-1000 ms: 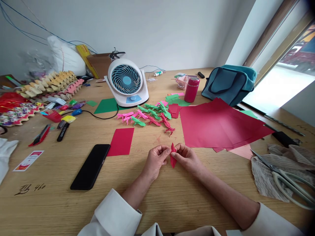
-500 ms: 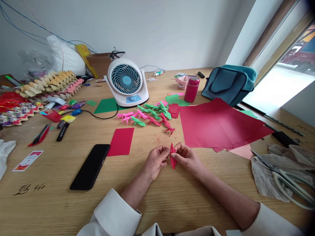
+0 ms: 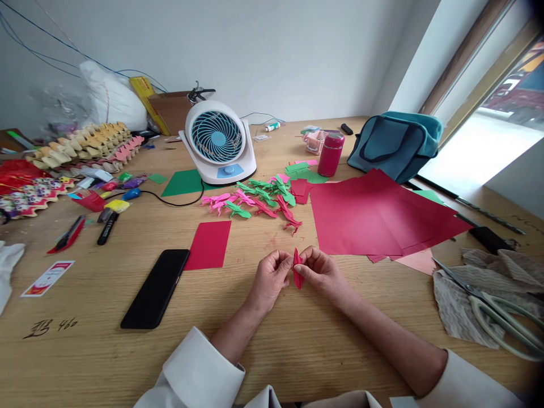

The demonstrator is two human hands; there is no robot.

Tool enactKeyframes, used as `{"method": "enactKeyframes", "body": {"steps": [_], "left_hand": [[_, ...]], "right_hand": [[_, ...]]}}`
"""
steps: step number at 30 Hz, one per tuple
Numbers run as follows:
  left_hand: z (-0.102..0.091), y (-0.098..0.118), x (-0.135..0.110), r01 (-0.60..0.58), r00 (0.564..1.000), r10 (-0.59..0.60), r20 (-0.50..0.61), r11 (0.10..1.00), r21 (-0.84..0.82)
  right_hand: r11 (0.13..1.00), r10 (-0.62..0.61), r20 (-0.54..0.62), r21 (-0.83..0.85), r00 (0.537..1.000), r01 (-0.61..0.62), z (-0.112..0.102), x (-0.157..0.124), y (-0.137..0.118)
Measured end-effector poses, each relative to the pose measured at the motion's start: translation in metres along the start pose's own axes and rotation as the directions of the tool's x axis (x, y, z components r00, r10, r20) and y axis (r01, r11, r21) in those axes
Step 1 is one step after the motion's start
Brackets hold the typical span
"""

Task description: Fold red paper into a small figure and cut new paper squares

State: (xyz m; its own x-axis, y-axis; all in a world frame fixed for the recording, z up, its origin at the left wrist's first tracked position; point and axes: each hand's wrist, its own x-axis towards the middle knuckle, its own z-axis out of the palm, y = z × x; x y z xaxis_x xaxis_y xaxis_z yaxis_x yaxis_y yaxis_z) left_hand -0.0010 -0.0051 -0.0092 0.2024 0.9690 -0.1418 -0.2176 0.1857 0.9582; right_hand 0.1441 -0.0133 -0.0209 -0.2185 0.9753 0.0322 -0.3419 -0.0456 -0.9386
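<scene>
A narrow piece of folded red paper (image 3: 298,277) stands nearly upright between my hands, pointed at its top and bottom. My left hand (image 3: 272,276) pinches its left side with thumb and forefinger. From the other side my right hand (image 3: 321,273) grips it, the thumb lying across its front. Beyond my fingers lie folded red paper figures (image 3: 288,212), with folded green figures (image 3: 261,192) and folded pink figures (image 3: 219,200) heaped beside them. A red paper rectangle (image 3: 210,245) lies left of my hands, partly beside a black phone (image 3: 155,289).
Large red sheets (image 3: 378,218) spread to the right, near scissors (image 3: 488,300) on a crumpled cloth (image 3: 457,306). At the back stand a white fan (image 3: 219,141), a red flask (image 3: 331,155) and a teal bag (image 3: 391,144). A marker (image 3: 107,228) and a cutter (image 3: 68,234) lie left.
Both hands keep their pinch on the folded red paper, which has barely shifted. Its lower tip sits slightly higher than before. Nothing else has visibly moved.
</scene>
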Motion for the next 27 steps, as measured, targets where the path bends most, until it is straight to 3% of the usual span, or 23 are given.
{"method": "enactKeyframes", "body": {"steps": [13,27], "left_hand": [[-0.007,-0.005,0.002,-0.095,0.995,0.096,0.006,0.981,0.171],[-0.001,0.008,-0.002,-0.062,0.998,0.064,-0.014,0.990,0.130]], "right_hand": [[0.999,-0.013,-0.021,-0.040,1.000,0.012,0.001,0.000,-0.001],[0.999,-0.014,-0.069,-0.051,0.998,0.010,-0.001,0.002,0.002]]}}
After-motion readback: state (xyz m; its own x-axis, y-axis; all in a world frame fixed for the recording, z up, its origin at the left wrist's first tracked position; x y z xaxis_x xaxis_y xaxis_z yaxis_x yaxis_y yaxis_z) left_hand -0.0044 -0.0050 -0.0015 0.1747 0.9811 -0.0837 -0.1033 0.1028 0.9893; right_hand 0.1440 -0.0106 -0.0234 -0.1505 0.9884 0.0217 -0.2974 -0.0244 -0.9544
